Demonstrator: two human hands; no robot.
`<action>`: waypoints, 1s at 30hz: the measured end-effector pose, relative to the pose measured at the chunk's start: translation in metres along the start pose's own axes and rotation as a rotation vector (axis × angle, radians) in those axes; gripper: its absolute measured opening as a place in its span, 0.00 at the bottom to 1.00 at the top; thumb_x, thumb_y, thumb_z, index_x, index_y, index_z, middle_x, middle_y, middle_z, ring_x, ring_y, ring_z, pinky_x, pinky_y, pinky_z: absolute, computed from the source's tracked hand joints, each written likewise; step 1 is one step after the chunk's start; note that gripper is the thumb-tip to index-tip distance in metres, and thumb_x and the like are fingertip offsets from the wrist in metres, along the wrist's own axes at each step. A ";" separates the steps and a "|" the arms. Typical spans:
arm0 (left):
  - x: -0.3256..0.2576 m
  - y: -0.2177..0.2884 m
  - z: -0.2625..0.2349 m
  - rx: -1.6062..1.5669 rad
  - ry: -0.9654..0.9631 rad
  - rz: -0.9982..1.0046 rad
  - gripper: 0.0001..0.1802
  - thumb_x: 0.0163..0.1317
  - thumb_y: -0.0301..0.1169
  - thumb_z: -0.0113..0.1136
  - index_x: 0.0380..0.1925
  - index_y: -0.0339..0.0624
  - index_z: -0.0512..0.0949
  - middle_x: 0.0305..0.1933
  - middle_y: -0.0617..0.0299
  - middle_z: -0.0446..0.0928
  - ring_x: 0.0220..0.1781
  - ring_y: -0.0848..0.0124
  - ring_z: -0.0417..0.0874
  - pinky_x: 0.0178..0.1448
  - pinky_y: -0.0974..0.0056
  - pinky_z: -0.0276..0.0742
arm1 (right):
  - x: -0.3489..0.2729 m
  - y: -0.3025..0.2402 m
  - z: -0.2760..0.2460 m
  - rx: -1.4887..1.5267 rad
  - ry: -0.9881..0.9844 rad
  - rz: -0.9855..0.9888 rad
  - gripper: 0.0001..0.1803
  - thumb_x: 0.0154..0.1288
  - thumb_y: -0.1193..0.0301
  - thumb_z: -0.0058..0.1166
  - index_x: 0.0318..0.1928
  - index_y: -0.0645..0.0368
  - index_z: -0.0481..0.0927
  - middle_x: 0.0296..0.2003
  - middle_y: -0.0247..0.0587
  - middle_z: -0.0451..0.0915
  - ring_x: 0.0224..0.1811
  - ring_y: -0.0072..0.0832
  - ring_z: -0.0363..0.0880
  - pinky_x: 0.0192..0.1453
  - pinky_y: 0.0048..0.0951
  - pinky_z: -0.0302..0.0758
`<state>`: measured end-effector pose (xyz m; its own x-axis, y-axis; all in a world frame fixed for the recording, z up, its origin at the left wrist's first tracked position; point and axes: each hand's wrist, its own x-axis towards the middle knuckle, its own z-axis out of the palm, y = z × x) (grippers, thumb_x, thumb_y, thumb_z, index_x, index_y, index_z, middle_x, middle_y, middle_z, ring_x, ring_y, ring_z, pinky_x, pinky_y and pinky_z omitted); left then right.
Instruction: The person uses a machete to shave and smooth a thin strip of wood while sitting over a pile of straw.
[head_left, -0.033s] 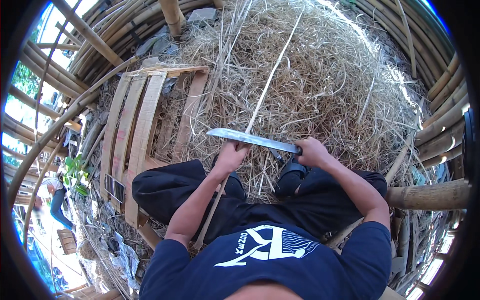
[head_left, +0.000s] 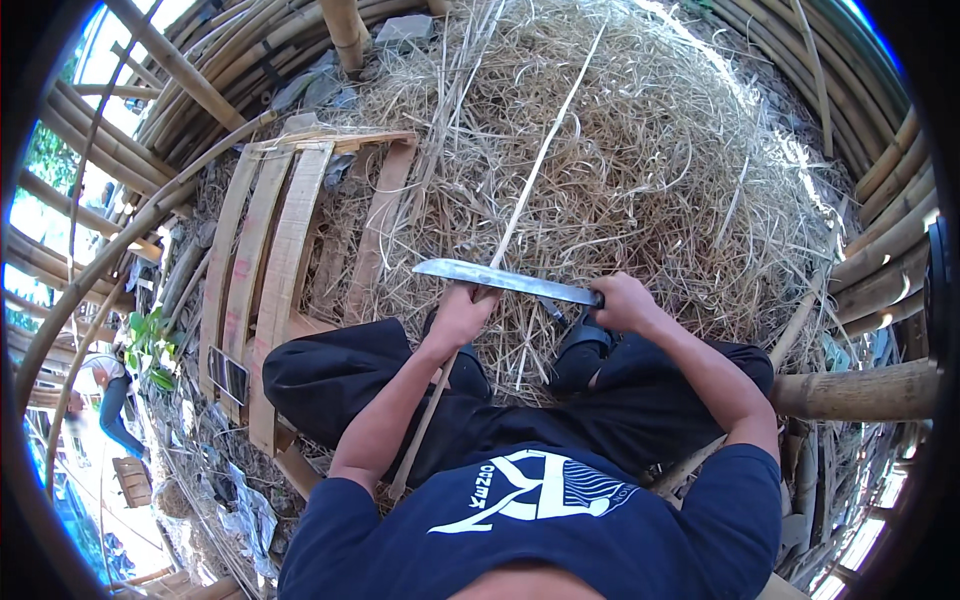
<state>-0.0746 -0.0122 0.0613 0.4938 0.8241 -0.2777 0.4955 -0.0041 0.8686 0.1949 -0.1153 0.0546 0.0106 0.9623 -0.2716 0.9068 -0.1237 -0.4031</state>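
Note:
My right hand (head_left: 626, 304) is closed round the dark handle of a machete (head_left: 508, 279). Its long pale blade points left and lies across a thin bamboo strip (head_left: 541, 155), just beyond my left hand (head_left: 464, 313). That hand is wrapped round the strip, which runs from the far straw back under my left forearm toward my body. Whether the blade's edge touches the strip or only passes over it, I cannot tell. Both hands are above my dark sandals (head_left: 580, 360), between my bent knees.
Dry bamboo shavings (head_left: 620, 170) are heaped in front of me. A slatted wooden pallet (head_left: 240, 270) lies at my left, with a dark flat rectangular object (head_left: 228, 377) on it. Stacked bamboo poles (head_left: 880, 270) rise on both sides. Another person (head_left: 112, 395) is at the far left.

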 end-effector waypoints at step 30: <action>-0.003 0.002 -0.004 0.056 0.012 0.037 0.15 0.64 0.39 0.59 0.36 0.36 0.80 0.21 0.62 0.76 0.23 0.69 0.74 0.31 0.61 0.68 | 0.009 0.025 -0.005 -0.049 0.048 0.006 0.15 0.40 0.68 0.55 0.32 0.59 0.84 0.28 0.54 0.81 0.37 0.49 0.81 0.47 0.45 0.78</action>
<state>-0.0782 -0.0127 0.0652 0.5041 0.8296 -0.2402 0.5162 -0.0664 0.8539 0.2202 -0.1081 0.0462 0.0357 0.9722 -0.2313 0.9260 -0.1192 -0.3583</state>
